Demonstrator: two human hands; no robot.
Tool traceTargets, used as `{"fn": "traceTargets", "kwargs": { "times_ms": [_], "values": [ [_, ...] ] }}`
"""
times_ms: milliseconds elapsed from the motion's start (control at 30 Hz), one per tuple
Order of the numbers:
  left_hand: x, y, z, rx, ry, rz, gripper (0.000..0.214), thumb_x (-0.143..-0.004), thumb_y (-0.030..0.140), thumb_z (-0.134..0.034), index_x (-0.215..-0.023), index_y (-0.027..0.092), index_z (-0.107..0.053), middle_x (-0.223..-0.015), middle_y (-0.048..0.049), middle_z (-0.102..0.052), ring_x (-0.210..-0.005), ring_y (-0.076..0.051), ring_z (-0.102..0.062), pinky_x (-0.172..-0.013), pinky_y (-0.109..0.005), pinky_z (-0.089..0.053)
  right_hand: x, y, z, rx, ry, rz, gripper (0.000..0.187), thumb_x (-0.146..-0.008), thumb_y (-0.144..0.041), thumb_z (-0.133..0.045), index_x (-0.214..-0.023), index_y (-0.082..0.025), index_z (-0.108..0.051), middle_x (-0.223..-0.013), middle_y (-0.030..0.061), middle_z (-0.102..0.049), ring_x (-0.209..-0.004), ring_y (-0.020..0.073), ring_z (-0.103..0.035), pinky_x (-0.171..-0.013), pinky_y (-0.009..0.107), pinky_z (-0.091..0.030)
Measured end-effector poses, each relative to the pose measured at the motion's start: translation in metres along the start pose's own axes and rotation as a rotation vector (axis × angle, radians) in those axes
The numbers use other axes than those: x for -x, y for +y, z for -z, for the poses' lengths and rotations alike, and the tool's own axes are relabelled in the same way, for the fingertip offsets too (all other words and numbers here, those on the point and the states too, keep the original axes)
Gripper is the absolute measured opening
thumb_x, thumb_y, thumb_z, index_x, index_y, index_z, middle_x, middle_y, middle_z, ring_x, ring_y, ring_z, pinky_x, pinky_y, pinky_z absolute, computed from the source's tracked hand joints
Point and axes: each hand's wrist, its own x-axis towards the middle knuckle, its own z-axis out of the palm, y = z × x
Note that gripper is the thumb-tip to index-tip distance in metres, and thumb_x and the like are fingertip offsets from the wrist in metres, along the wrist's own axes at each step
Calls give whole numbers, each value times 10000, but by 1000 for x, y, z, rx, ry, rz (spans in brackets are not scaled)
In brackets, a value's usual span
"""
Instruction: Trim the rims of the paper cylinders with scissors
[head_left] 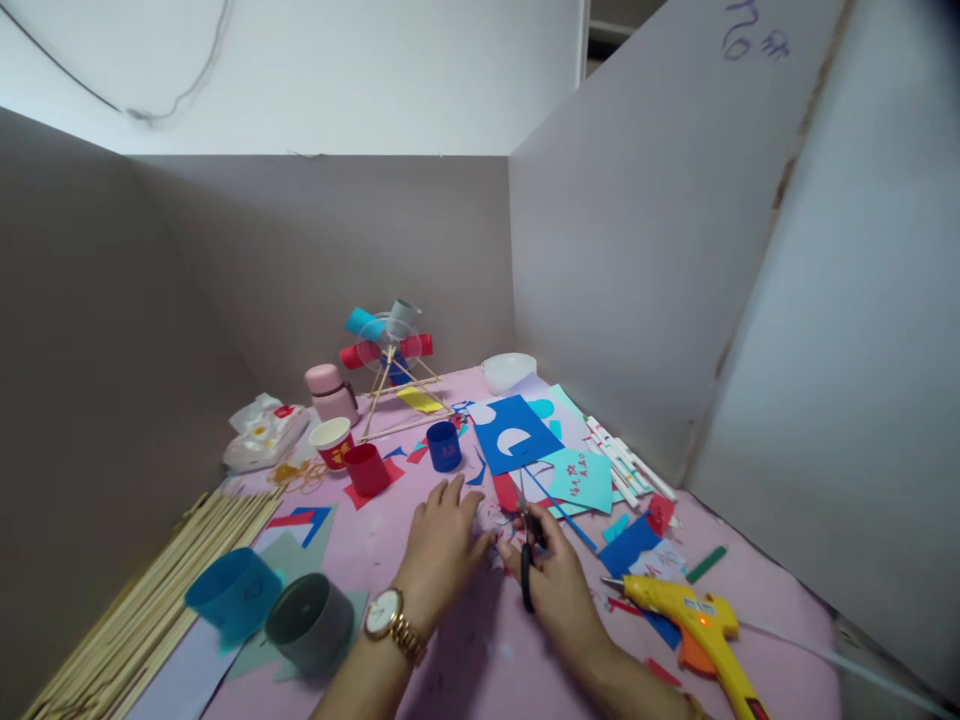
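Note:
My left hand (444,535), with a gold watch on its wrist, lies over the table's middle. Its fingers are spread and I see nothing held in them. Beside it, my right hand (555,580) is closed round the black handles of a pair of scissors (527,582), whose blades point away from me. Small paper scraps (495,517) lie between the two hands. Just beyond the scissors is a sheet of blue paper (525,425) with curved shapes cut out, next to a light-blue paper (592,480) with red writing. A small blue paper cup (444,447) stands ahead of my left hand.
At right lies a yellow glue gun (694,615) with its cord; markers (619,460) are behind it. Red (367,470), light-blue (234,590) and grey paper cylinders (309,622) stand left, near wooden sticks (157,600). A stick-framed wheel (390,345) stands at the back. Partitions enclose the table.

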Motion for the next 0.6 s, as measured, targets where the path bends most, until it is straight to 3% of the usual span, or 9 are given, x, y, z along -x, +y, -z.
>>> {"fn": "traceTargets", "kwargs": {
  "times_ms": [133, 233, 400, 500, 600],
  "values": [
    [-11, -6, 3, 60, 6, 5, 110, -697, 109, -636, -778, 150, -698, -1138, -184, -693, -1228, -393, -488, -995, -626, -298, -2, -2, -2, -20, 10, -17, 471, -652, -299, -789, -1066, -179, -599, -960, 56, -648, -871, 229, -599, -806, 334, -487],
    [-6, -20, 13, 249, 102, 43, 81, -712, 208, -630, -633, 214, -651, -1035, -152, -717, -1159, -365, -537, -1004, -546, -323, -2, -4, -1, -59, -16, -29, 469, -651, -312, -798, -1056, -190, -596, -907, 33, -629, -815, 213, -594, -765, 313, -488],
    [27, -36, 13, 704, 376, 349, 259, -761, 464, -586, -687, 216, -597, -1106, -120, -648, -1023, -305, -601, -855, -425, -473, 9, -11, -3, -160, -140, -65, 432, -679, -376, -786, -1018, -205, -581, -856, 10, -584, -747, 181, -583, -704, 286, -490],
    [46, -32, -1, 948, 479, 494, 271, -725, 470, -640, -699, 202, -602, -936, -61, -671, -871, -245, -635, -739, -327, -511, 19, -13, -6, -190, -222, -101, 482, -629, -381, -820, -1006, -202, -579, -873, 22, -581, -745, 186, -580, -648, 277, -493],
    [58, -22, -14, 1110, 546, 581, 231, -692, 425, -696, -687, 203, -631, -965, -32, -675, -861, -223, -640, -678, -272, -510, 26, -12, -9, -238, -282, -136, 539, -603, -338, -843, -1044, -218, -559, -845, 6, -579, -768, 201, -601, -652, 282, -501]
  ]
}}
